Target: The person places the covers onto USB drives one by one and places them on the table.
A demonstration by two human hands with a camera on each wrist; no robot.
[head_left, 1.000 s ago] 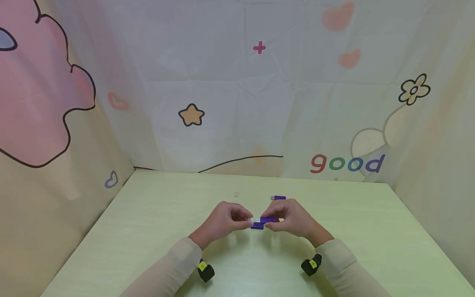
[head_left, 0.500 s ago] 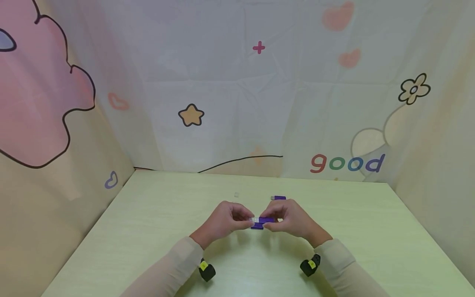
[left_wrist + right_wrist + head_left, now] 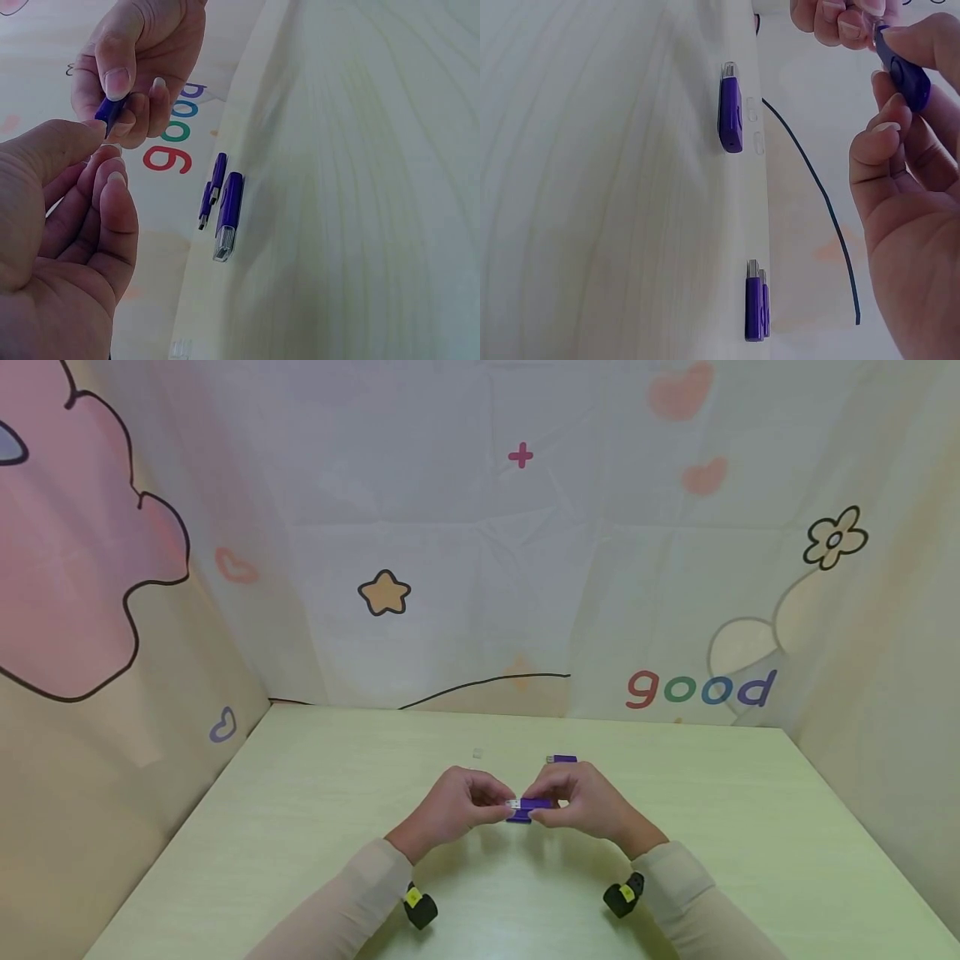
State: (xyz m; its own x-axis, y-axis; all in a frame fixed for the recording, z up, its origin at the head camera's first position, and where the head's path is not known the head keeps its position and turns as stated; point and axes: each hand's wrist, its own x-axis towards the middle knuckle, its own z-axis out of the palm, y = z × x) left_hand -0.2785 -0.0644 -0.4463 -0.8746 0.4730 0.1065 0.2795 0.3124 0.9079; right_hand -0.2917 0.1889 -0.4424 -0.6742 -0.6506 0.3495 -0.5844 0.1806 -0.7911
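Note:
A purple USB flash drive is pinched between the thumb and fingers of my right hand, its metal plug pointing left. My left hand pinches a small clear cap at the plug end; fingers hide much of it. In the right wrist view the drive's purple body shows plainly above the table. Below the hands, another purple drive lies on the table with a clear cover over its plug.
Farther back on the pale table lie two more purple drives, side by side with bare metal plugs. Loose clear caps lie near the far edge. A patterned cloth hangs behind the table.
The right hand has moved slightly left with the flash drive, bringing the hands closer together. Less of the metal plug shows between them. The drives on the table stay put.

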